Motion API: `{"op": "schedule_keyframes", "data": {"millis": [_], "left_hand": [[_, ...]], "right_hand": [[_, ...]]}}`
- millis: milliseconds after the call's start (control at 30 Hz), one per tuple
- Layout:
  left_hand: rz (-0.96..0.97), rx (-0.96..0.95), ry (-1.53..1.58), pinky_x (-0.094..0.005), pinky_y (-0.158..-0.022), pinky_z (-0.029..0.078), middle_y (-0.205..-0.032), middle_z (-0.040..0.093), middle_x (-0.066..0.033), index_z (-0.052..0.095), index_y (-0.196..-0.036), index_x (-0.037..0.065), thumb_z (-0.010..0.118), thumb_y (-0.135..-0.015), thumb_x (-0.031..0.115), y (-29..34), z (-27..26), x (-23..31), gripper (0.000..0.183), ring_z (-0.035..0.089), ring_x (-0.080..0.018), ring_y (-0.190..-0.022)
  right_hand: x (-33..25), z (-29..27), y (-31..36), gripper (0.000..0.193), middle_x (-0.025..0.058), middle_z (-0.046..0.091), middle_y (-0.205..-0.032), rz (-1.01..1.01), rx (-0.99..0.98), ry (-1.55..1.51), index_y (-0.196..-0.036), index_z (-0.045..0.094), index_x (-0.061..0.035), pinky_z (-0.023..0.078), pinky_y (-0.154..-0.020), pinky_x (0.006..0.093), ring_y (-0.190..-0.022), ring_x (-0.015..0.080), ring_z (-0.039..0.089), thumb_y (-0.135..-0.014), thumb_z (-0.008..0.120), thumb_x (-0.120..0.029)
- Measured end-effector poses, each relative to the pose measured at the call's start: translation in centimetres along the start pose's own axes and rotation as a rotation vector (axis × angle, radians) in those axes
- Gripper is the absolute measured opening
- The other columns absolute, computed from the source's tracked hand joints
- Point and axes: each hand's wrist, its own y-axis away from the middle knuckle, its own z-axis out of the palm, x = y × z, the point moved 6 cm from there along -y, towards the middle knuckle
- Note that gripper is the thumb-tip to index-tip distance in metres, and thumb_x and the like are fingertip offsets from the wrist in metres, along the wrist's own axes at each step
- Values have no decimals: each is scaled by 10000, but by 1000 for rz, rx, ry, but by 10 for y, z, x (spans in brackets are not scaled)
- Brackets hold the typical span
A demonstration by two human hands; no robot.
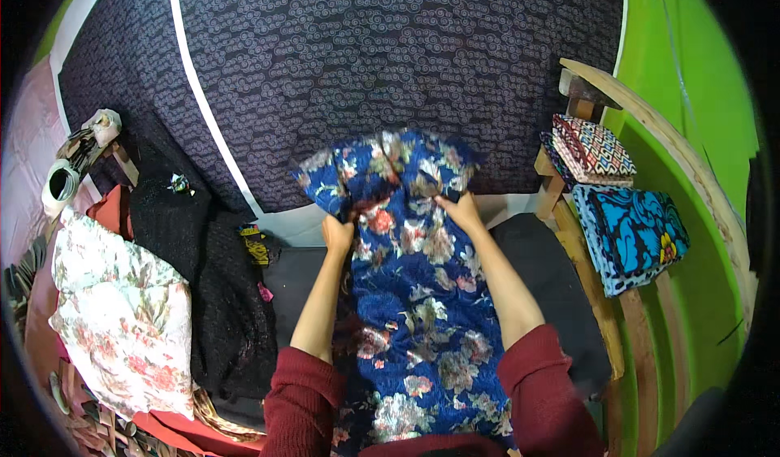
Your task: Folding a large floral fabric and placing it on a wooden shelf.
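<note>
A blue floral cloth (422, 311) stretches from close to my body out to the far side of the dark seat. My left hand (338, 234) grips its left edge, fingers curled into the fabric. On the opposite edge my right hand (461, 212) pinches the cloth, thumb on top and the other fingers underneath. Between and beyond both hands the far end is bunched into folds, raised and slightly blurred. Whether this cloth is a garment or a loose length of fabric I cannot tell.
A white floral cloth (122, 311) and a black cloth (231, 311) lie at the left. Folded patterned fabrics (591, 152) and a folded blue fabric (630, 233) rest on a wooden frame (650, 124) at the right. A dark patterned sheet (390, 59) spreads beyond.
</note>
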Motion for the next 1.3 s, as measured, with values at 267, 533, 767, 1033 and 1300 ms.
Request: {"op": "schedule_keyframes", "data": {"millis": [267,533,767,1033,1300], "left_hand": [[-54,-55,-83,-409,-710,438,-849,608,-220,587,-875,-7,734,-639,215,1,23,-19,356,577,-376,-834],[-3,-74,515,-303,-727,455,-876,616,-58,578,-937,-5,695,-656,55,-8,22,-18,310,579,-186,-781],[-216,-518,745,-279,-683,464,-867,589,-53,532,-974,10,712,-651,58,13,-44,56,373,566,-146,-720],[116,-754,432,-326,-870,400,-1070,544,-70,491,-1127,5,811,-545,136,117,-147,58,676,498,-174,-982],[-325,-917,680,-321,-959,302,-1236,398,-90,295,-1283,7,751,-613,126,285,-203,-21,819,389,-187,-1121]], "right_hand": [[42,13,15,533,209,607,-857,280,57,43,-882,564,57,444,-720,386,-824,337,587,-597,749,-353],[35,16,9,381,69,613,-860,117,4,-373,-906,575,9,448,-704,297,-768,162,573,-645,739,-215],[-12,-61,22,427,53,578,-950,177,-176,-478,-1005,541,5,431,-767,274,-839,135,536,-668,733,-173],[-67,-153,139,649,64,542,-1078,112,-276,-424,-1110,499,-28,395,-874,307,-980,179,507,-543,805,-114],[-17,-205,319,775,74,536,-1123,90,-766,-103,-1139,494,-25,404,-872,305,-1014,174,494,-466,846,-180]]}}
